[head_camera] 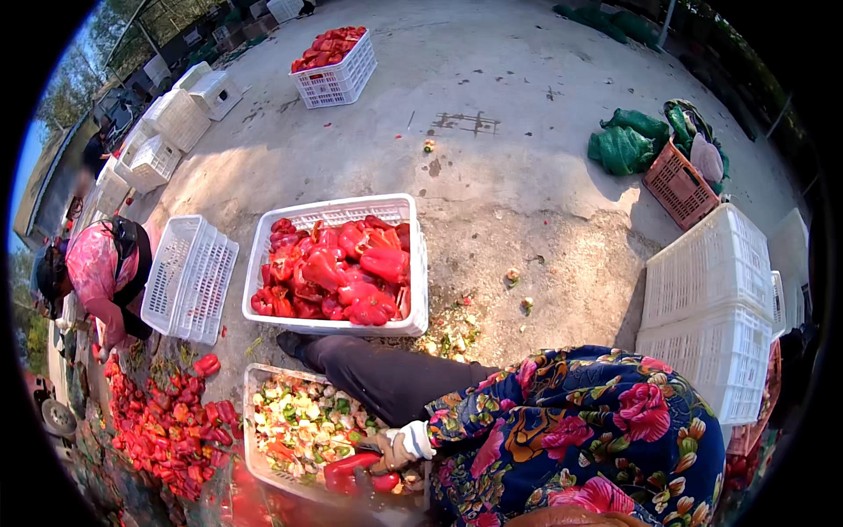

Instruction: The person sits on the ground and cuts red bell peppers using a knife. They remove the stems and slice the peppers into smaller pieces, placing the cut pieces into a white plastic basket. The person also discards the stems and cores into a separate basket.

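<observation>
My right hand (390,454), in a tan work glove with a white cuff, is closed at a red bell pepper (342,473). A dark narrow shape lies at its fingers; I cannot tell what it is. Under the hand is a white plastic crate (249,421) of pale pepper cores and green stem ends (296,415). A blurred shape at the bottom edge may be my left hand (379,508), with its grip unclear. Beyond my outstretched leg stands a white crate (415,263) heaped with red bell peppers (329,270).
Loose red peppers (171,428) lie in a pile on the left, by a bent-over co-worker (108,263) and nested white crates (197,277). Tall white crates (708,296) stand at right. Farther off are a pepper-filled crate (339,79) and green mesh sacks (622,150).
</observation>
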